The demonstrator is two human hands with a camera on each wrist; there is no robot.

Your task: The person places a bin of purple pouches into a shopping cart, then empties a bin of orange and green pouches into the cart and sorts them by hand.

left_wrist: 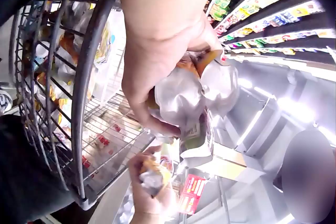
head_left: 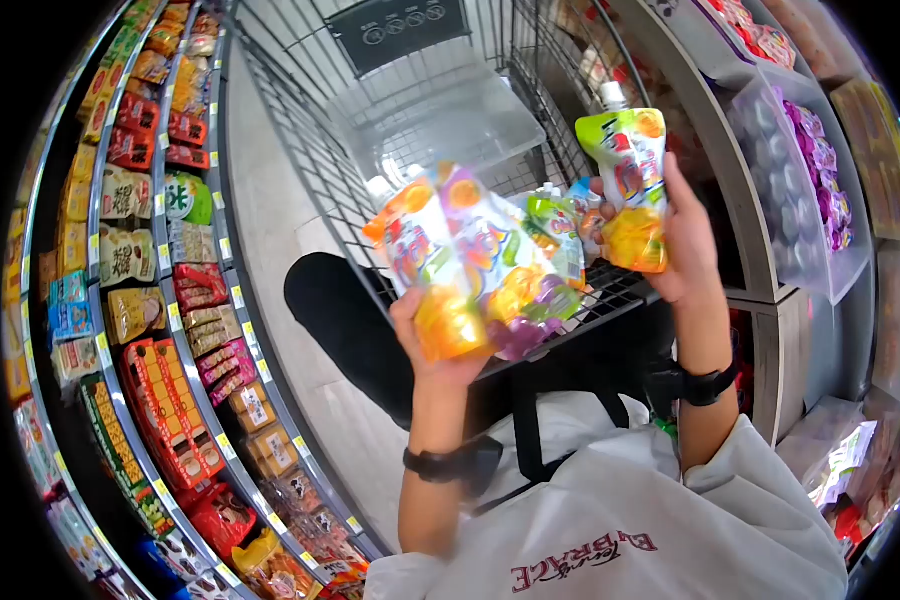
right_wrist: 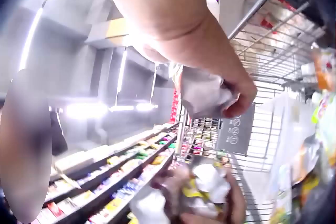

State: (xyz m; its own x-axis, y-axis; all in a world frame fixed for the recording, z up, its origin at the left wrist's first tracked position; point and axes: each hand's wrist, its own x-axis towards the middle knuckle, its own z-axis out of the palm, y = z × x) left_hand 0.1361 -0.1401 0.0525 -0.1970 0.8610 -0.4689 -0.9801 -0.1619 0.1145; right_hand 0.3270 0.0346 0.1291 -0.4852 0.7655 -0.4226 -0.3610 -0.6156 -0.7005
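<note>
My left hand (head_left: 442, 368) grips two spouted jelly pouches side by side over the cart: an orange-flavoured pouch (head_left: 415, 240) and one with purple fruit (head_left: 500, 245) at its base. Both are a little blurred in the head view. In the left wrist view their silvery backs (left_wrist: 178, 98) face the camera. Raised at the right, my right hand (head_left: 688, 245) holds another orange jelly pouch (head_left: 630, 165) upright, white cap on top and printed front towards the head camera. Below and between the hands, more pouches (head_left: 555, 230) lie in the shopping cart (head_left: 300, 140).
A clear plastic flap (head_left: 450, 120) and a dark sign (head_left: 400, 30) are at the cart's far end. Shelves of packaged snacks (head_left: 130, 250) line the left. On the right stands a counter with a clear bin (head_left: 770, 200) of purple-wrapped sweets. A knee (head_left: 340, 320) is beside the cart.
</note>
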